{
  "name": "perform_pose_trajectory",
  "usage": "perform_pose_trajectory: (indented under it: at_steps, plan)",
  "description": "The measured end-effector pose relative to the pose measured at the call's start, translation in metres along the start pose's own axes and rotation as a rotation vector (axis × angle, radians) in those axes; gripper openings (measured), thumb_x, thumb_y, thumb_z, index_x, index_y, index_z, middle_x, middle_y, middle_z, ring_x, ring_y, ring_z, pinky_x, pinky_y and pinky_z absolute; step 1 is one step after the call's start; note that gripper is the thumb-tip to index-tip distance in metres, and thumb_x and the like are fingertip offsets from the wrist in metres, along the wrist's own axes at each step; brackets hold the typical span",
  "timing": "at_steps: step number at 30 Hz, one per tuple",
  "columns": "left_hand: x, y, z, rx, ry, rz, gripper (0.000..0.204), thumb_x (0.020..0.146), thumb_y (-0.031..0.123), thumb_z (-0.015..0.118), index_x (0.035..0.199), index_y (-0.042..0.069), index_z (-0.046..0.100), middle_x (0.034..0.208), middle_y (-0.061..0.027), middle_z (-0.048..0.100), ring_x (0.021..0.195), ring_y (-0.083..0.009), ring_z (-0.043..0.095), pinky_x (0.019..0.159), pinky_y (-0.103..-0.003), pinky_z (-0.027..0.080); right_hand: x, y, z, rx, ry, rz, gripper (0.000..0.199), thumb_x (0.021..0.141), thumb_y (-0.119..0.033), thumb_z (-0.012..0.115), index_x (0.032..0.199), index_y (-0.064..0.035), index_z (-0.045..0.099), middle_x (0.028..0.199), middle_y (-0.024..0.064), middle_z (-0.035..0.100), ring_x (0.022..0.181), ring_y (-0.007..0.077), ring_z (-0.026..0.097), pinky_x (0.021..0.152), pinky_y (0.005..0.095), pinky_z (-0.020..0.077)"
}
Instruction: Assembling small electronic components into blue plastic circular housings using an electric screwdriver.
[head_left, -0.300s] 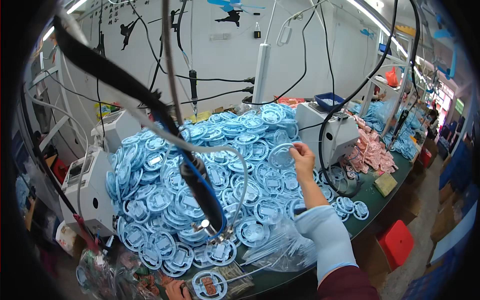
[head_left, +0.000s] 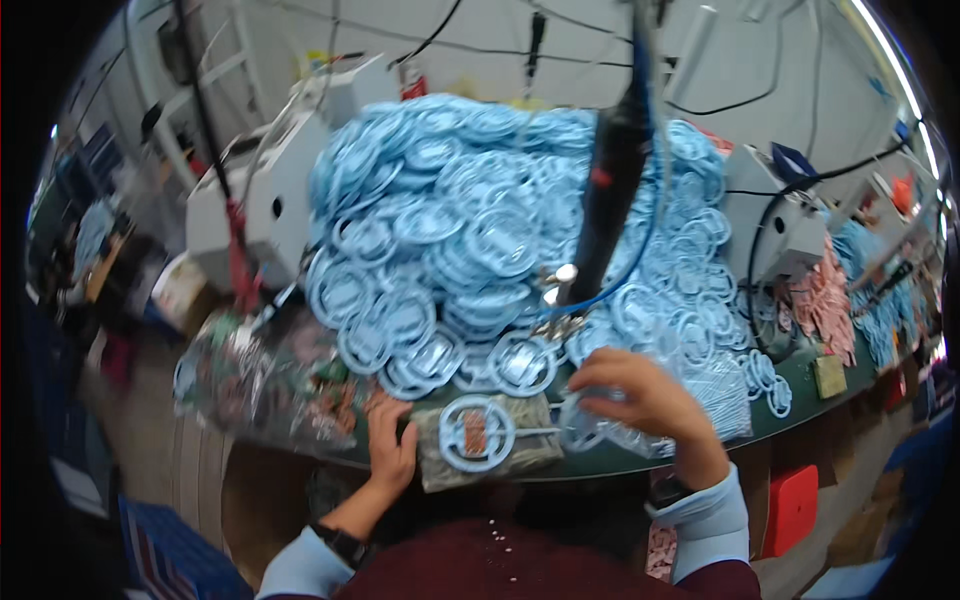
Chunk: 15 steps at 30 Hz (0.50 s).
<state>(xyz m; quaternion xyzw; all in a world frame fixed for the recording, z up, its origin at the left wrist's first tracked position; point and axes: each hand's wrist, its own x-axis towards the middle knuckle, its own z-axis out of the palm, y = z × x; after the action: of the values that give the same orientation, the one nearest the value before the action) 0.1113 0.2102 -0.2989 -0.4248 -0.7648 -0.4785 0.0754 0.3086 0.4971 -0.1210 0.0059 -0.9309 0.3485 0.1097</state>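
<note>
Near the table's front edge, a light-blue round plastic piece with a brown copper-coloured insert at its centre lies on a flat, greyish-green pad. A white stick extends from it to the right. My left hand rests just left of the pad, fingers stretched out with nothing visible in them. To the pad's right, my right hand pinches another light-blue round piece, blurred by motion. Behind both hands rises a large heap of similar blue pieces.
A black screwdriver-like tool hangs over the heap. Clear bags with brown bits lie left; a bag of white sticks lies right. Grey-white machines flank the heap, and a red stool stands below the table.
My right hand has come from the heap's right side down to beside the pad, carrying a blue piece. The view has tilted downward, and more of my left hand shows.
</note>
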Motion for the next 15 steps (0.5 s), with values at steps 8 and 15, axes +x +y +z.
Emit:
perform_pose_trajectory:
  at_steps: [8,15]
  plan:
    - [0.031,0.033,-0.080,-0.265,0.172,0.000,0.021,0.099,0.016,0.051,0.116,0.004,0.055,0.109,-0.0078,0.054,0.094,-0.0161,0.051,0.082,-0.029,0.043,0.068,-0.026,0.109,-0.389,0.020,-0.271,0.044,0.076,-0.008,0.074,0.118,-0.0109,0.064,0.122,0.0114,0.062,0.116,0.0290,0.058,0.097,0.0414,0.0447]
    - [0.079,0.123,-0.264,-0.697,0.635,0.461,0.024,0.101,0.019,0.043,0.105,0.003,0.059,0.100,-0.0087,0.062,0.091,-0.0190,0.060,0.082,-0.034,0.049,-0.020,-0.118,0.051,-0.040,0.650,-0.241,0.040,0.082,-0.004,0.071,0.120,0.0031,0.061,0.117,0.0139,0.066,0.108,0.0259,0.063,0.095,0.0384,0.0483]
